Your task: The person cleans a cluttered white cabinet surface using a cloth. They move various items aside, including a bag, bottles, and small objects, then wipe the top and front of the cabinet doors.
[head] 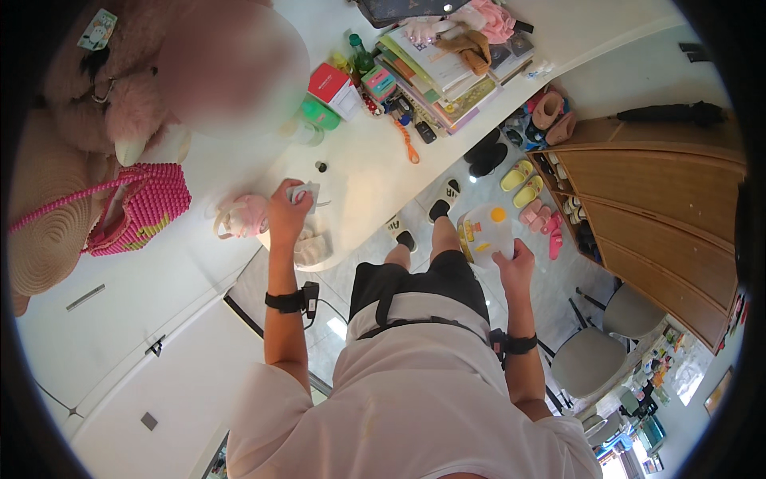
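My left hand (288, 206) is over the white tabletop, its fingers pinched on a small greyish-white object (306, 195) with a red mark; its kind is unclear. Beside that hand on the left lies a pink pouch-like item (248, 215) with a pale strap. A beige cloth-like item (311, 246) sits at the table's rounded corner, just below the hand. Away from the table, my right hand (516, 266) grips the edge of a translucent plastic container or bag (488, 233) with yellow and orange print. It hangs above the floor. A small dark bottle cap (321, 166) rests on the table.
On the white table (365, 197) are a green-capped bottle (320, 115), a red-and-white box (335, 90), keys (402, 111) and stacked books (443, 78). A pink beaded bag (143, 209) is at left. Shoes, a wooden cabinet (652, 197) and grey chairs (589, 362) stand at right.
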Available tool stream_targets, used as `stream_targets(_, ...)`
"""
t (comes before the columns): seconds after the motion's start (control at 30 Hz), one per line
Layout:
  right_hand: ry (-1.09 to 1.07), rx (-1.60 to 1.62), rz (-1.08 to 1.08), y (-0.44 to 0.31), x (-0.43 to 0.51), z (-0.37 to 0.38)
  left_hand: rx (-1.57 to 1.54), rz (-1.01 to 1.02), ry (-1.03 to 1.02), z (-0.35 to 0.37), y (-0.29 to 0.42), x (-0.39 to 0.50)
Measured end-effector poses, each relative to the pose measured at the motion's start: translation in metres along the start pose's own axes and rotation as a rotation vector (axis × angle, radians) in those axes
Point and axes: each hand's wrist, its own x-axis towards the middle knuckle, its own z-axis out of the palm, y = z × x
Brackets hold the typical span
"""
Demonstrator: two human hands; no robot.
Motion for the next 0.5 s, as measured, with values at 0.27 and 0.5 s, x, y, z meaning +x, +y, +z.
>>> stream_targets(0.27,0.011,-0.06,-0.011,-0.006,0.007,-0.001,-0.179,0.235,-0.012,0.026,0.126,0.074)
stream_targets(0.5,0.036,-0.034,0.035,-0.009,0.01,-0.001,-0.09,0.404,0.106,0.147,0.127,0.151)
